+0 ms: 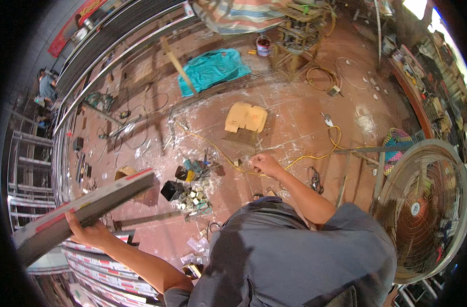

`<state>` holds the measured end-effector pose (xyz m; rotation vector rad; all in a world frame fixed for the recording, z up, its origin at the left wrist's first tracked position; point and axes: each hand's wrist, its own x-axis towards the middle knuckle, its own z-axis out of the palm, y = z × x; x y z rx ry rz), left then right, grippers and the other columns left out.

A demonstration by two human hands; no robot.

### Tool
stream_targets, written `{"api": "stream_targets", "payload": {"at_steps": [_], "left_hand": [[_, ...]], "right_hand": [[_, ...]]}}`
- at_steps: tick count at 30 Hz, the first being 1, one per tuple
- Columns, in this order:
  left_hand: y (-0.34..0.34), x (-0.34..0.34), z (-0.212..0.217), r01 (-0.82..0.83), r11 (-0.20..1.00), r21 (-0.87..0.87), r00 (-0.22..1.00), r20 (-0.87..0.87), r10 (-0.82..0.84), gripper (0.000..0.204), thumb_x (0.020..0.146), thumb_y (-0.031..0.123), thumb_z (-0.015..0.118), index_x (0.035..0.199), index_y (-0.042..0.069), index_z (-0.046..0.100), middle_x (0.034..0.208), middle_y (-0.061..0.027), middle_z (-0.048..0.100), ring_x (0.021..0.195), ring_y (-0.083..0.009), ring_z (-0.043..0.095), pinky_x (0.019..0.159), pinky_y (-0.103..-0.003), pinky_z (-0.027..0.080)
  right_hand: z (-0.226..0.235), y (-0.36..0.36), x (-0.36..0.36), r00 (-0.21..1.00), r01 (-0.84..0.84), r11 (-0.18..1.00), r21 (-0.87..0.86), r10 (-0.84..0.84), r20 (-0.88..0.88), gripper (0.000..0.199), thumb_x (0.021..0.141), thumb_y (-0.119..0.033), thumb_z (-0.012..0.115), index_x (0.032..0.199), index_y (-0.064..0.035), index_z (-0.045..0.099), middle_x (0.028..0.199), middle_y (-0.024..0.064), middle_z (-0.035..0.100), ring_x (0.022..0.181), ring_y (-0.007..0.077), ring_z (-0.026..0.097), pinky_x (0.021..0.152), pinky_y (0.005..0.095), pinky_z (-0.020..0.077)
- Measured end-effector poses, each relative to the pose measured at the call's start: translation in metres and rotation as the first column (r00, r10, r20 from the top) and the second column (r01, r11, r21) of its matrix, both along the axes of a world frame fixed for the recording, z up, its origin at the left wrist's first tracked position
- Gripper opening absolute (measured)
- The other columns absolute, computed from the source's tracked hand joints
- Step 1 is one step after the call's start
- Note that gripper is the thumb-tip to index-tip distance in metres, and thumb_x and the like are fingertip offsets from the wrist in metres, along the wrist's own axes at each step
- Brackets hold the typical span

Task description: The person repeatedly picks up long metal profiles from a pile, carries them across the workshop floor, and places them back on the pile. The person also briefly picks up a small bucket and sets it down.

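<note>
My left hand (87, 233) is curled under the long metal bar (82, 212) wrapped in protective film with red stripes, fingers closed around its lower edge and palm up, probably because a length like this has to be carried from beneath to stay level; the bar runs from the lower left edge up toward the middle of the floor, raised above a stack of similar wrapped bars (103, 268) lying below it. My right hand (264, 163) is stretched out in front of me over the red floor (305, 123), fingers loosely bent; it seems to pinch something small, but I cannot tell what, or whether it truly holds anything. One yellow cable (315, 153) snakes past just beyond that hand. I count one big standing fan (423, 204) at my right, one teal tarp (213, 69), one tan cardboard piece (245, 117) and one paint can (263, 45) farther out. A heap of small fittings and tools (192, 192) sits between my two hands, too jumbled to count.
</note>
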<state>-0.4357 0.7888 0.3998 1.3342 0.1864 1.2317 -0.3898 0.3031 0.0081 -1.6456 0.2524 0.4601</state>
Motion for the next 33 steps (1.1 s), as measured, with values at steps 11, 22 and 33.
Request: {"api": "stream_targets", "payload": {"at_steps": [11,22,33], "left_hand": [[-0.169,0.159,-0.092,0.235,0.930,0.283,0.955,-0.246,-0.166,0.087,0.080,0.007,0.089,0.150,-0.005,0.039,0.141,-0.0207,0.056,0.120,-0.0290,0.059,0.110,-0.044,0.046],[-0.280,0.328,-0.216,0.488,0.511,0.707,0.873,-0.393,-0.290,0.085,0.064,0.021,0.086,0.137,0.002,0.049,0.117,-0.0195,0.057,0.111,-0.0374,0.059,0.098,-0.050,0.047],[-0.438,0.397,-0.184,0.967,-0.098,-0.235,-0.236,-0.972,0.002,0.090,0.078,0.061,0.082,0.140,0.001,0.059,0.125,-0.0297,0.068,0.118,-0.0435,0.066,0.100,-0.048,0.051]], "right_hand": [[0.080,-0.164,0.022,0.920,0.353,0.935,-0.039,-0.339,0.197,0.043,0.098,-0.040,0.070,0.114,0.0006,0.072,0.091,0.0062,0.072,0.079,0.0154,0.067,0.074,0.0344,0.0553],[0.330,-0.131,0.186,0.539,-0.215,0.750,0.626,-0.443,0.716,0.098,0.084,-0.052,0.083,0.157,-0.0050,0.038,0.155,0.0107,0.047,0.138,0.0259,0.050,0.117,0.0463,0.0393],[0.145,-0.266,0.303,0.501,0.496,-0.003,0.868,-0.816,-0.288,0.093,0.081,-0.095,0.045,0.109,-0.0090,0.062,0.099,0.0185,0.067,0.090,0.0383,0.067,0.082,0.0555,0.0576]]}}
